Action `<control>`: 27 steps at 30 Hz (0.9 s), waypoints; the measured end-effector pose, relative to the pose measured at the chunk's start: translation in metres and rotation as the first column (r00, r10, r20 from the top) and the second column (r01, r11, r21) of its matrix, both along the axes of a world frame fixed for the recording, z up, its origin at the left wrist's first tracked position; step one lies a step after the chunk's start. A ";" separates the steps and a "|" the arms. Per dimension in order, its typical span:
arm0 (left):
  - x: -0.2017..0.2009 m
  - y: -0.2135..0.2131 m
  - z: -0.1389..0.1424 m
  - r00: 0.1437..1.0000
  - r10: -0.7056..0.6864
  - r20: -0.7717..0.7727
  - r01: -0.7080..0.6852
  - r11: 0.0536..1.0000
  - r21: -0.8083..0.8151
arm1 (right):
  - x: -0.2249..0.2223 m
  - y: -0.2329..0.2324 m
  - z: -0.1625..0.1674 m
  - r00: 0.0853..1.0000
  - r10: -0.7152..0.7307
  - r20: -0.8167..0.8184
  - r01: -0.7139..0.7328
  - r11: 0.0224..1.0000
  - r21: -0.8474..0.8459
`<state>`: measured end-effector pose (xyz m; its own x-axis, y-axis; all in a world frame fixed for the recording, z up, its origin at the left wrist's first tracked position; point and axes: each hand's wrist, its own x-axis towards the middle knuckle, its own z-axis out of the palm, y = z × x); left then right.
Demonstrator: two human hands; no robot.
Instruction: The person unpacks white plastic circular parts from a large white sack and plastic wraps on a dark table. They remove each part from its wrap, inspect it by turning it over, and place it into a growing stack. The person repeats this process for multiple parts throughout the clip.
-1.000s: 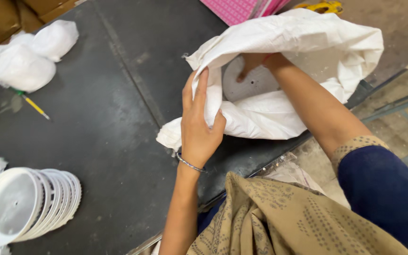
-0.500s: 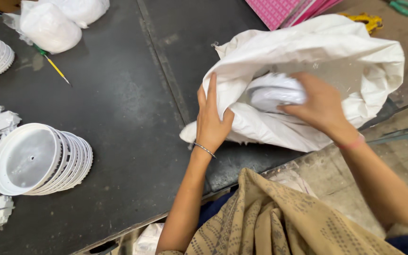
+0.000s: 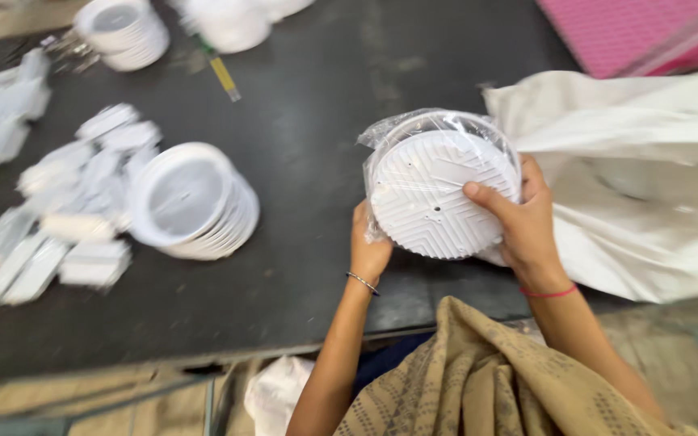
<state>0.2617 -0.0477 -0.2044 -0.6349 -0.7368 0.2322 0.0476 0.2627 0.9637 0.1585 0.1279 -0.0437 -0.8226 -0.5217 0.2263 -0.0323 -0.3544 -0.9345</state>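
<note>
- Far left, at nine o'clock on the dark worktop [image 3: 309,145], a blurred scatter of small white flat pieces [image 3: 58,218] lies loose.
- Just right of them a stack of white round discs [image 3: 191,202] leans on its side; another, smaller stack [image 3: 123,31] sits up at eleven o'clock, with a yellow pencil [image 3: 221,74] beside it.
- Left hand [image 3: 369,246] comes up from six o'clock, wrist bent, a thin bangle on it; fingers are curled round the lower left rim of the plastic-wrapped white disc [image 3: 438,190], so it has a firm hold.
- The disc itself sits dead centre, held clear above the worktop, ribbed face tilted towards the camera, clear film bunched at its ten o'clock edge.
- Right hand [image 3: 527,222] clamps the disc's right side at three o'clock, thumb pressed flat across the ribbed face, fingers wrapped behind; a red thread circles the wrist.
- Half a second ago that right hand was inside the white sack [image 3: 648,202], gripping the disc there, while the left hand held the sack's mouth; now the disc is out and both hands are on it.
- The sack lies slumped at three o'clock, just right of the disc.
- A pink perforated tray [image 3: 632,32] shows at one o'clock.
- Patterned tan cloth [image 3: 486,379] fills six o'clock, below the worktop's edge.
</note>
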 end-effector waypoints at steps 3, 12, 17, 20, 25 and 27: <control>0.058 -0.032 0.011 0.983 0.181 0.038 -0.185 0.952 0.244 | 0.028 -0.052 -0.029 0.998 -0.003 -0.065 0.005 0.999 0.036; 0.128 -0.053 0.080 0.990 0.007 -0.143 -0.011 1.000 -0.024 | 0.106 -0.127 -0.083 0.949 0.064 -0.309 0.002 0.978 0.210; 0.122 -0.062 0.095 0.994 0.071 -0.087 -0.090 0.967 -0.238 | 0.104 -0.116 -0.052 0.877 0.338 -0.342 -0.173 0.886 0.431; 0.124 -0.071 0.096 0.999 -0.028 -0.040 0.022 0.990 -0.136 | 0.101 -0.117 -0.035 0.855 0.331 -0.399 -0.147 0.893 0.426; 0.128 -0.085 0.099 0.990 -0.141 0.015 0.141 0.960 -0.242 | 0.091 -0.132 -0.025 0.753 0.412 -0.513 -0.090 0.837 0.539; 0.128 -0.089 0.101 0.994 -0.074 0.077 0.100 0.902 -0.421 | 0.089 -0.135 -0.025 0.775 0.432 -0.462 -0.177 0.849 0.498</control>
<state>0.3902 -0.1371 -0.1031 -0.7136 -0.5187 0.4709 0.0363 0.6439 0.7643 0.2473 -0.0067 -0.0686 -0.4076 -0.8670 0.2865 -0.5299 -0.0309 -0.8475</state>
